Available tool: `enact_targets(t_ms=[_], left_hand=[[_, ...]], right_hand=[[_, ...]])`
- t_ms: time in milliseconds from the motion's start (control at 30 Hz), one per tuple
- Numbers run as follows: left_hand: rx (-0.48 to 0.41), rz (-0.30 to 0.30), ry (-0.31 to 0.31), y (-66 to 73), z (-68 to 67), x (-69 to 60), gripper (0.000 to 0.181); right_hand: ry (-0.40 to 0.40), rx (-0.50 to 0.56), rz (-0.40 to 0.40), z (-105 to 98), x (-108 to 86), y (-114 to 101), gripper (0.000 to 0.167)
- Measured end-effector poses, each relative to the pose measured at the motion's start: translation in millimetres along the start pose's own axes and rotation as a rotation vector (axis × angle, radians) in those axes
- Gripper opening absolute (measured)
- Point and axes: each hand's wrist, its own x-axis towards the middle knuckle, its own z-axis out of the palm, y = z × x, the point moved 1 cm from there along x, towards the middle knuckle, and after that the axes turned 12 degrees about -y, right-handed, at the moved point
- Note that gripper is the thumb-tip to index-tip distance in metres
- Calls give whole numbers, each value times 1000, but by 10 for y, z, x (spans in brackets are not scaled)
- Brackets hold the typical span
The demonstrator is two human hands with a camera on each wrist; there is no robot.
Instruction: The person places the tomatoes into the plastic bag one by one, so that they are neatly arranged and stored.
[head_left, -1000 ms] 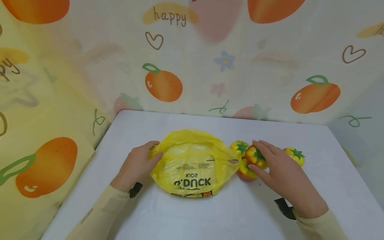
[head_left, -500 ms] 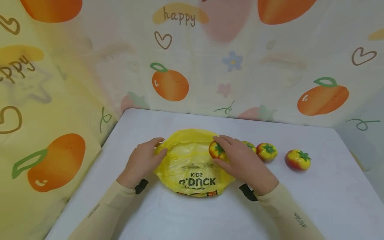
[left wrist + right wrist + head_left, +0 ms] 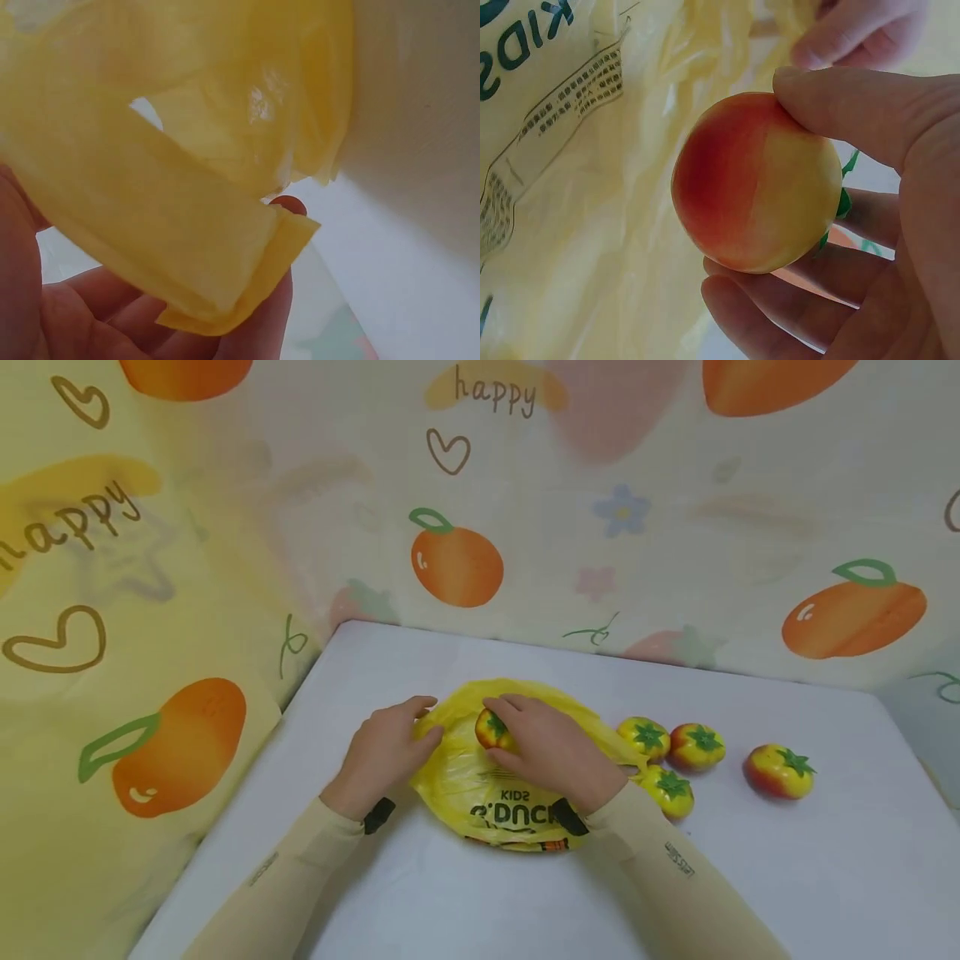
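A yellow plastic bag (image 3: 450, 785) with black print lies on the white table, its mouth spread. My left hand (image 3: 382, 756) holds the bag's left edge; in the left wrist view, the bag's handle strip (image 3: 150, 202) runs across its fingers. My right hand (image 3: 558, 750) grips a red and yellow toy tomato (image 3: 754, 184) between thumb and fingers, over the bag's mouth. Its green leaves face the palm in the right wrist view. Beside the bag's right handle are more toy tomatoes: one (image 3: 643, 737) behind, one (image 3: 670, 791) in front, another (image 3: 697, 747) just right.
A further toy tomato (image 3: 778, 772) lies apart on the right of the table (image 3: 465, 902). A fruit-patterned cloth (image 3: 540, 552) hangs behind the table and along its left side.
My right hand has carried the toy tomato leftward from the group on the right to over the bag. My left hand has stayed at the bag's left edge. The head view has shifted slightly.
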Motion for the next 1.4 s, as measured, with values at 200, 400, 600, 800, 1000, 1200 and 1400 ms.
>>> enact_targets(t_ms=[200,400,600,800,1000,1200,1400], left_hand=[[26,12,-7,66,-11,33,47],[32,-23,-38,102,6,60,48],[34,-27,-43,94,37,63,48],[46,-31,-38,61,36,44,48],[40,-30,-33,43,19,29,47],[35,-23,-25,40,5,17,48],[22,-34,-23,8,-18,8,48]], right_hand=[[-16,-30,8,62,147,10,69],[-36,-18,6,105,281,5,67],[-77,1,15,150,376,-4,67],[-110,-8,22,205,437,-17,68],[-121,-4,39,213,432,-25,70],[-117,22,64,185,347,-15,76],[-88,40,93,6,63,24,80]])
